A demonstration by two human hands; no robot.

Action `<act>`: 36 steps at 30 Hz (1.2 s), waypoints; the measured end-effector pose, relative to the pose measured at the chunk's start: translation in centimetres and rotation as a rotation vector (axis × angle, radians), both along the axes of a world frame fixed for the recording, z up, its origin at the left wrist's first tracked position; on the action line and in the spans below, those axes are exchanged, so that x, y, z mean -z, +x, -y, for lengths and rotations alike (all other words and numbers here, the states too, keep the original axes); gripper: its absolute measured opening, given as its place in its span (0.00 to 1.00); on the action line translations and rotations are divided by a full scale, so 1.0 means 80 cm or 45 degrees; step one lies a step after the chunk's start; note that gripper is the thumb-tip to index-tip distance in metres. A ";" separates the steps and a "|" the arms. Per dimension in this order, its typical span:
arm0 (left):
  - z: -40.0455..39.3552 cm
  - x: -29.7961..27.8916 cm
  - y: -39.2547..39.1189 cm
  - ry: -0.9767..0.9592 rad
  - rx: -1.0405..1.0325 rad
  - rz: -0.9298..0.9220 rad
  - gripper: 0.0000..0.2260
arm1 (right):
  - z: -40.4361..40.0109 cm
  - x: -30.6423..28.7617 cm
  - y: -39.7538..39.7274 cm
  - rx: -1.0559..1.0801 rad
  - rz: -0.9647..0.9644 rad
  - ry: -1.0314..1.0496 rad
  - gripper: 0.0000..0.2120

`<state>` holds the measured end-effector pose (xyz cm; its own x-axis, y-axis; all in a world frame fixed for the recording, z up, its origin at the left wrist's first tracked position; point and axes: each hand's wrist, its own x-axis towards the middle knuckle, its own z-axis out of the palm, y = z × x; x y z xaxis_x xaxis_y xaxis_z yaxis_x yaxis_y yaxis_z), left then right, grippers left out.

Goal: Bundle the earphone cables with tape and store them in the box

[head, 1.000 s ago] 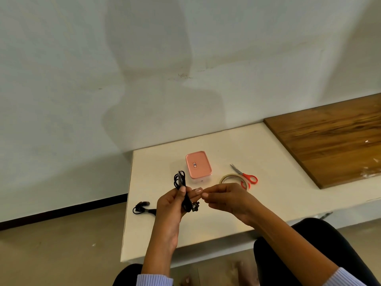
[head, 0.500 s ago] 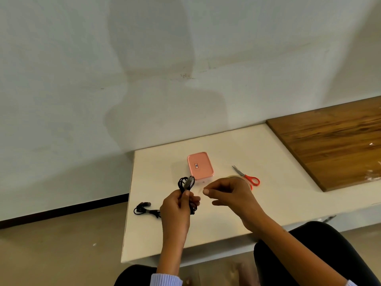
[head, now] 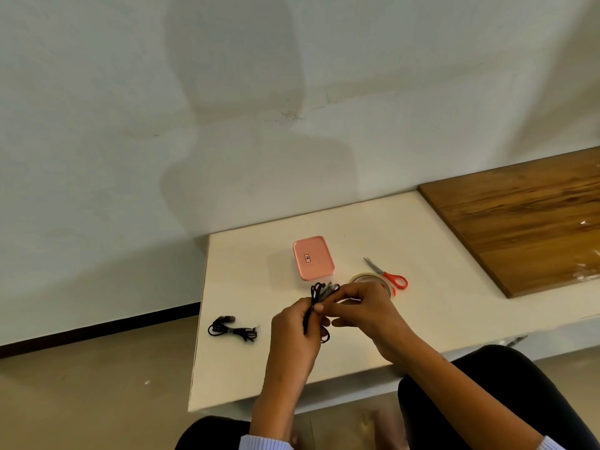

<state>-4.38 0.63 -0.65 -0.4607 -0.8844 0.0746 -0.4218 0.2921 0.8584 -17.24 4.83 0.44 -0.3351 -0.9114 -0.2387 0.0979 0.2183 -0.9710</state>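
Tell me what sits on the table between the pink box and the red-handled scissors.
In the head view, only bare white table lies between the pink box and the scissors; the tape roll sits nearer the person.

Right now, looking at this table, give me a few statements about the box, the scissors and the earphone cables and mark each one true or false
1. The pink box has its lid on. True.
2. The scissors have blue handles. False: the handles are red-orange.
3. Both the left hand and the right hand grip the black earphone cable above the table. True.
4. A second earphone bundle lies inside the box. False: it lies on the table near its left edge.
5. The tape roll sits between the box and the scissors. True.
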 end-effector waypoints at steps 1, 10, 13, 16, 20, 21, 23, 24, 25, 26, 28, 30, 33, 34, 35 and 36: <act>0.001 0.000 0.002 0.012 0.049 0.009 0.08 | -0.001 0.001 -0.001 -0.006 0.006 0.012 0.07; 0.003 -0.010 0.004 0.374 0.146 -0.269 0.14 | -0.003 0.001 -0.013 -0.043 0.088 0.038 0.06; 0.004 -0.011 0.002 0.427 0.048 -0.385 0.15 | -0.003 -0.004 -0.015 -0.106 0.144 0.057 0.08; 0.004 -0.013 0.002 0.433 0.000 -0.452 0.16 | -0.004 -0.009 -0.020 -0.190 0.244 0.094 0.10; 0.004 -0.012 0.000 0.410 -0.045 -0.444 0.17 | -0.004 -0.013 -0.019 -0.167 0.318 0.169 0.11; 0.004 -0.013 -0.001 0.410 -0.051 -0.438 0.17 | -0.004 -0.013 -0.018 -0.145 0.331 0.194 0.11; 0.003 -0.015 -0.002 0.420 -0.055 -0.441 0.17 | -0.003 -0.014 -0.019 -0.092 0.321 0.239 0.11; 0.003 -0.016 -0.001 0.429 -0.051 -0.445 0.17 | -0.003 -0.015 -0.020 -0.072 0.309 0.257 0.12; 0.003 -0.018 -0.001 0.442 -0.044 -0.451 0.17 | -0.003 -0.015 -0.021 -0.067 0.300 0.267 0.13; 0.003 -0.019 -0.001 0.458 -0.035 -0.463 0.17 | -0.003 -0.015 -0.022 -0.072 0.295 0.271 0.13; 0.003 -0.020 -0.002 0.475 -0.025 -0.482 0.17 | -0.004 -0.016 -0.022 -0.094 0.284 0.276 0.12; 0.003 -0.021 -0.003 0.494 -0.015 -0.492 0.16 | -0.005 -0.015 -0.022 -0.108 0.247 0.276 0.11; 0.004 -0.023 0.000 0.575 0.054 -0.509 0.15 | -0.005 -0.012 -0.024 -0.157 0.258 0.232 0.09; 0.004 -0.024 0.001 0.614 0.089 -0.509 0.15 | -0.005 -0.012 -0.024 -0.186 0.285 0.220 0.07; 0.004 -0.026 0.003 0.665 0.126 -0.509 0.15 | -0.006 -0.011 -0.024 -0.220 0.328 0.214 0.05; 0.004 -0.027 0.003 0.726 0.165 -0.512 0.14 | -0.006 -0.010 -0.024 -0.253 0.387 0.212 0.04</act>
<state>-4.10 0.33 1.52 -0.5990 -0.7761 -0.1974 -0.0320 -0.2231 0.9743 -19.17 5.34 1.24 -0.0475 -0.8918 -0.4499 0.3157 0.4139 -0.8538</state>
